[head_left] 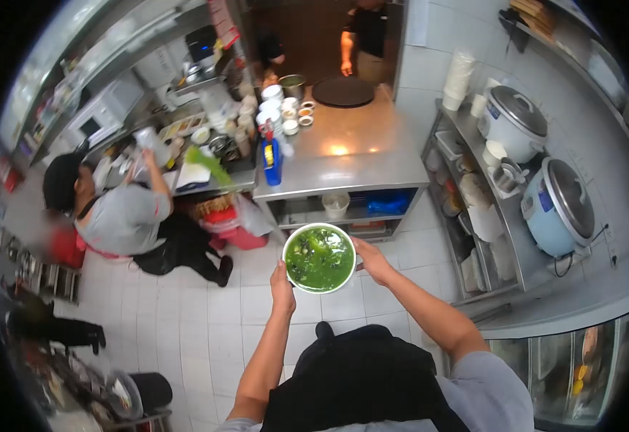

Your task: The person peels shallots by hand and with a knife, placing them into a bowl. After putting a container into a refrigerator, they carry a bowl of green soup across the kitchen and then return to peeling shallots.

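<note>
A white bowl (319,291) filled with green soup (319,259) is held level in front of my body, above the tiled floor. Dark bits and paler green pieces float in the liquid. My left hand (281,286) grips the bowl's left side, fingers partly hidden behind its wall. On the opposite side my right hand (372,261) is closed around the rim and outer wall. Beyond the bowl stands a steel counter (372,155), apart from both hands.
On the counter are a round dark tray (343,92), white cups (289,115) and a blue bottle (271,162). Rice cookers (559,205) line the right shelf. A co-worker (124,216) stands at the left bench; another person (365,39) is behind the counter.
</note>
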The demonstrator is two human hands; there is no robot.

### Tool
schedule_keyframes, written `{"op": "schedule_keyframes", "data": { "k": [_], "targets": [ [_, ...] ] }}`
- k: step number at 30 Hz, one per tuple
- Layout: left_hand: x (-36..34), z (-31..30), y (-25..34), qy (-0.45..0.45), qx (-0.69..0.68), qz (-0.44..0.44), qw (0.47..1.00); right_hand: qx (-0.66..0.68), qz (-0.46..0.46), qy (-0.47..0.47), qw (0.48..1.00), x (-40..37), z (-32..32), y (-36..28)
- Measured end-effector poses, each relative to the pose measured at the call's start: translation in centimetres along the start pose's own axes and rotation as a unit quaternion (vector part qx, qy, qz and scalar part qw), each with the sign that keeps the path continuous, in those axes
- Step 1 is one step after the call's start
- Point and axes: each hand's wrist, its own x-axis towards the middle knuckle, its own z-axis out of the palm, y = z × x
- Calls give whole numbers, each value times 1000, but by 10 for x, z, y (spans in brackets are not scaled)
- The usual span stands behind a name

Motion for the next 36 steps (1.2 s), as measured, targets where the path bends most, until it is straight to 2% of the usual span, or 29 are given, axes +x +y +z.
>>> {"op": "schedule_keyframes", "data": {
  "k": [8,12,17,20,25,27,33,36],
  "targets": [
    [167,59,-13,-52,17,-68,996,42,-33,83,995,128,-58,-12],
    [240,75,-33,-79,50,-85,992,50,-14,75,996,190,-89,-25],
    [298,105,-43,-27,-4,-95,995,49,37,34,998,274,-126,-26],
    [316,128,-35,31,1,-118,993,57,57,1,997,312,-142,-38],
    [351,148,-30,35,-8,-132,991,41,87,-41,994,369,-160,-48],
    [365,151,-36,44,-6,-134,990,43,71,-53,995,388,-165,-49],
    [394,155,-46,77,-21,-130,988,36,90,-85,992,420,-174,-62],
    [403,157,-44,70,13,-134,988,18,100,-70,992,432,-177,-72]
  ]
}}
